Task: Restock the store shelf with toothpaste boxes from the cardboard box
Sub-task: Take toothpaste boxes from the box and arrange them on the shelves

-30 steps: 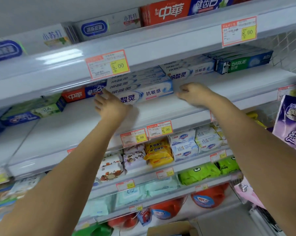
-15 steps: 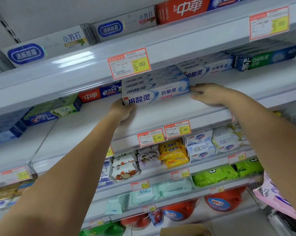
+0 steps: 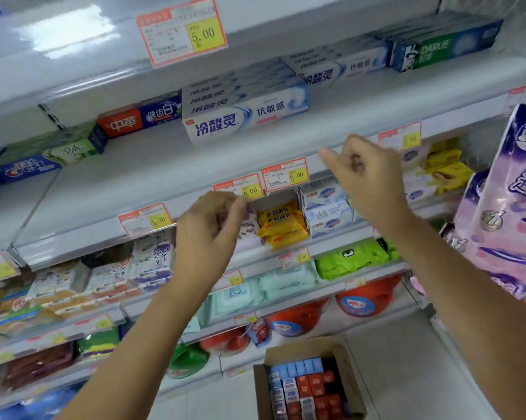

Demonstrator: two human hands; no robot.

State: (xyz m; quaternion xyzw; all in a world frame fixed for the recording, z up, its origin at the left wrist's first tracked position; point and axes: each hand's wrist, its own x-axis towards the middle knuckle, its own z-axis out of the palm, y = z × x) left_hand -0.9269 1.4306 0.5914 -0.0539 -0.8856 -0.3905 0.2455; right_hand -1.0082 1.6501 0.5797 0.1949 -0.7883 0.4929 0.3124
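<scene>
The fingers of the left hand [image 3: 210, 228] and the right hand [image 3: 367, 177] curl loosely and hold nothing. Both hands hang below the white toothpaste stack [image 3: 245, 113] on the shelf [image 3: 128, 180]. More toothpaste boxes [image 3: 301, 386] sit in the cardboard box [image 3: 351, 374], far below the stack. Pushing new boxes in hard could knock the stack crooked. Bare shelf lies in front of the stack. A red box [image 3: 121, 124] sits just beside its left end.

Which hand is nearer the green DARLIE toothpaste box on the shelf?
Right. The right hand is below and left of the DARLIE box; the left hand is lower and much farther left.
</scene>
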